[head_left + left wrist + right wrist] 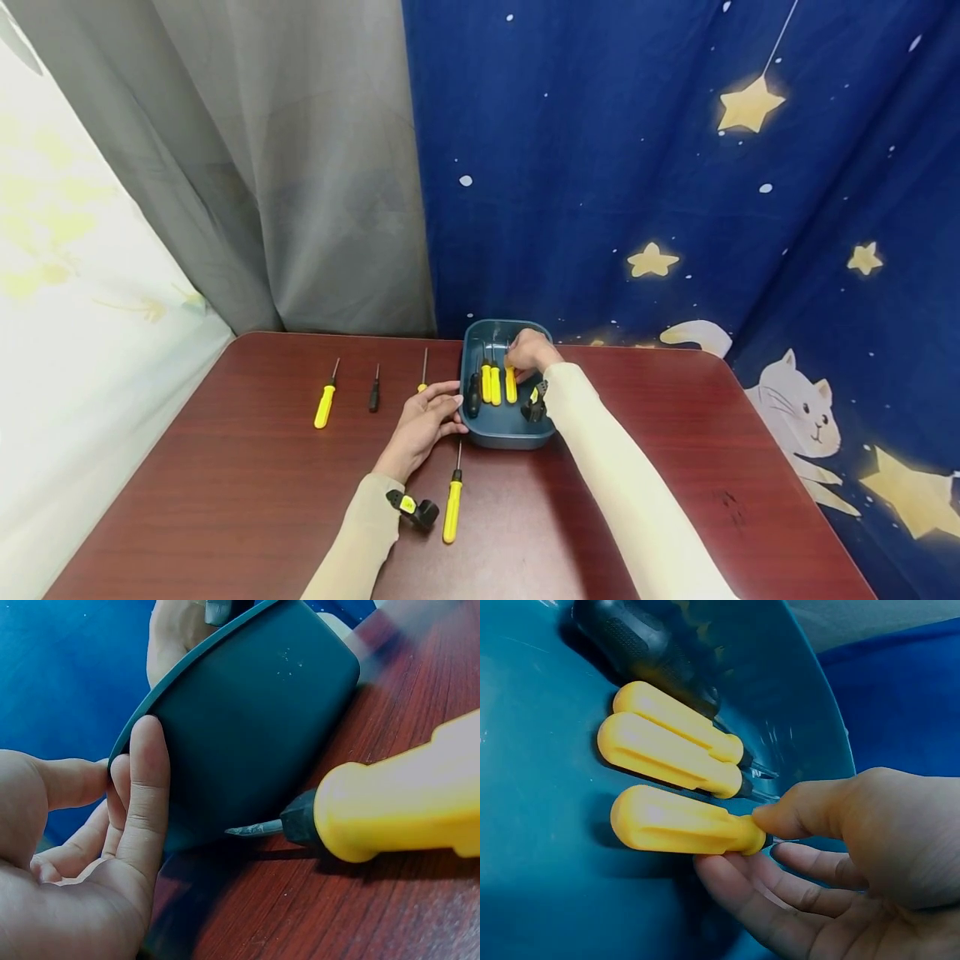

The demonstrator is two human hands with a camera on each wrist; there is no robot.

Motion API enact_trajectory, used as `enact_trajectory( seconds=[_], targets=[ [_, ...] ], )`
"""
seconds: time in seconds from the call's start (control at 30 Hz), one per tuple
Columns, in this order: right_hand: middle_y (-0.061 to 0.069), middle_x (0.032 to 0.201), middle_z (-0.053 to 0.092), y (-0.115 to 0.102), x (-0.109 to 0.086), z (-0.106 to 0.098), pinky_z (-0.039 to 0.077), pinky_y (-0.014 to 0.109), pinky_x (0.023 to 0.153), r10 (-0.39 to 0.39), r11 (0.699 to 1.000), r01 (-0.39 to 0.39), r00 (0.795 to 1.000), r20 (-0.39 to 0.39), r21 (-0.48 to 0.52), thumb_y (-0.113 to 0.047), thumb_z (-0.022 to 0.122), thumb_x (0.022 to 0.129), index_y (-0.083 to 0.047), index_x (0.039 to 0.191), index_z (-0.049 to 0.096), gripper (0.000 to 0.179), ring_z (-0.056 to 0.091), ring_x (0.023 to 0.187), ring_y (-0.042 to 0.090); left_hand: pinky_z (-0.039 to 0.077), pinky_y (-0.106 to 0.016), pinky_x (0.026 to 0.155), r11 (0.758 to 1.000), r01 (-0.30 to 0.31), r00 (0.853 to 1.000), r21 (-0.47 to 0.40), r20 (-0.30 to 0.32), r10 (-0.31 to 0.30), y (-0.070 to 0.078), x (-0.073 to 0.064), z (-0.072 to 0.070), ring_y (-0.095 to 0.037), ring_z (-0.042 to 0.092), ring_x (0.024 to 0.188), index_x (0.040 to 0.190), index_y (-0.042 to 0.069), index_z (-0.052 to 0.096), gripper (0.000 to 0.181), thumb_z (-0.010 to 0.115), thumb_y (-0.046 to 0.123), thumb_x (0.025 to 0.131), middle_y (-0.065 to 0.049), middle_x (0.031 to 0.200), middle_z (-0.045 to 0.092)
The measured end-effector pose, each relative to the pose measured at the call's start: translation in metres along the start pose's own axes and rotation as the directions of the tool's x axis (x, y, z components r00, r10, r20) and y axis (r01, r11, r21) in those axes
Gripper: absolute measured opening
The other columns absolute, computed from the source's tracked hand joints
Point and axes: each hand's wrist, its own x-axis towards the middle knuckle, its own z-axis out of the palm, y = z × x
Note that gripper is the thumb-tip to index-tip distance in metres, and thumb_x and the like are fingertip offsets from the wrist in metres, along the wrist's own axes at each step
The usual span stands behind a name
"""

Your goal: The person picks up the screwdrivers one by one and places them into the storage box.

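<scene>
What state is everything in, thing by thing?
Bin: upright, open on top.
Black screwdriver inside: lying, unheld.
Two adjacent yellow screwdrivers inside: lying, unheld.
Third yellow screwdriver inside: pinched.
Right hand: pinching that screwdriver.
Left hand: gripping the bin's rim.
Leftmost yellow screwdriver: lying on the table.
Small black screwdriver: lying there, unheld.
Front yellow screwdriver: lying there, unheld.
Partly hidden yellow screwdriver: lying there.

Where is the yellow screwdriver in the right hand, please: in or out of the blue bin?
In: the yellow screwdriver is within the blue bin's walls, beside two other yellow screwdrivers, the right hand pinching it.
</scene>
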Motion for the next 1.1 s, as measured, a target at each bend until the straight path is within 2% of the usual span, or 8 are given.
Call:
enact_trajectory(
  seconds=[0.13,0.37,0.6,0.87,1.1],
  targets=[
    [0.007,0.069,0.065,0.0,0.002,0.003,0.065,0.035,0.075,0.016,1.0,-0.016,1.0,0.005,-0.004,-0.01,0.065,0.096,-0.016,0.057,0.048,0.043,0.076,0.067,0.02,0.063,-0.03,0.07,1.0,-0.002,1.0,0.0,-0.001,0.002,0.0,-0.001,0.0,-0.016,0.061,0.073,0.141,0.003,0.056,0.041,0.063,0.008,0.101,-0.005,0.086,0.063],
    [0.009,0.072,0.067,0.002,0.005,0.008,0.065,0.034,0.074,0.011,1.0,-0.011,1.0,0.018,0.003,-0.008,0.069,0.093,-0.012,0.064,0.055,0.033,0.076,0.067,0.02,0.063,-0.03,0.07,1.0,-0.005,1.0,0.002,-0.004,0.005,0.0,-0.001,0.0,-0.016,0.061,0.073,0.141,0.004,0.057,0.041,0.063,0.008,0.101,-0.005,0.087,0.064],
    [0.007,0.072,0.064,-0.001,0.007,0.011,0.065,0.034,0.076,0.023,1.0,-0.023,0.999,0.035,-0.009,-0.01,0.07,0.094,-0.011,0.065,0.057,0.033,0.075,0.066,0.019,0.063,-0.03,0.069,1.0,-0.007,1.0,-0.004,-0.003,0.007,-0.002,0.001,-0.001,-0.016,0.061,0.072,0.14,0.004,0.057,0.04,0.063,0.007,0.101,-0.004,0.085,0.063],
    [0.009,0.076,0.065,-0.001,0.006,0.011,0.064,0.032,0.073,0.028,1.0,-0.028,0.999,0.046,-0.008,-0.011,0.069,0.096,-0.002,0.081,0.067,0.017,0.076,0.068,0.019,0.064,-0.03,0.07,1.0,-0.006,1.0,-0.003,-0.003,0.006,-0.002,0.001,-0.001,-0.016,0.061,0.072,0.14,0.003,0.057,0.041,0.064,0.008,0.101,-0.004,0.084,0.063],
    [0.01,0.078,0.067,0.0,0.002,0.009,0.064,0.034,0.076,0.015,1.0,-0.015,0.998,0.059,0.001,-0.013,0.068,0.097,0.0,0.089,0.072,0.016,0.076,0.071,0.021,0.063,-0.03,0.069,1.0,-0.009,1.0,-0.003,-0.012,0.009,-0.002,-0.001,0.001,-0.015,0.061,0.072,0.14,0.004,0.057,0.04,0.063,0.007,0.101,-0.004,0.085,0.063]
  ],
)
